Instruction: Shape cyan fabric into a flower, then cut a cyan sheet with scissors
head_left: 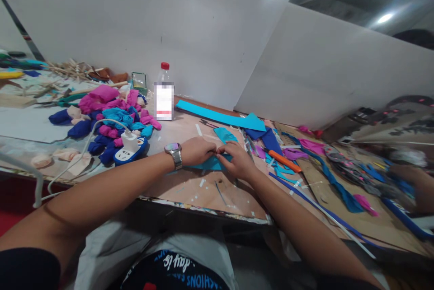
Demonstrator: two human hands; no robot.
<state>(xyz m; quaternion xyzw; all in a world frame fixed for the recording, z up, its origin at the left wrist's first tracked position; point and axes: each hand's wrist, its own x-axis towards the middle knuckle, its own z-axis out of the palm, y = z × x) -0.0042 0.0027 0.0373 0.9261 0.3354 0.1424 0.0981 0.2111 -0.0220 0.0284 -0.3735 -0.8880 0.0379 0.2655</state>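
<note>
My left hand (200, 151), with a watch on its wrist, is closed at the middle of the table. My right hand (235, 158) meets it there, thumb and fingers pinched together. Both hands are on a light-blue piece of fabric or paper (212, 164), which lies under and between the fingertips. The fingers hide most of the spot where they meet. Just behind my right hand lies another light-blue piece (225, 135).
A red-capped bottle (164, 100) and a long blue strip (220, 116) stand or lie behind. At left are fabric bundles (117, 116) and a power strip (130, 150). An orange cutter (285, 161) lies right, among scraps. Another person's hand (412, 181) is at far right.
</note>
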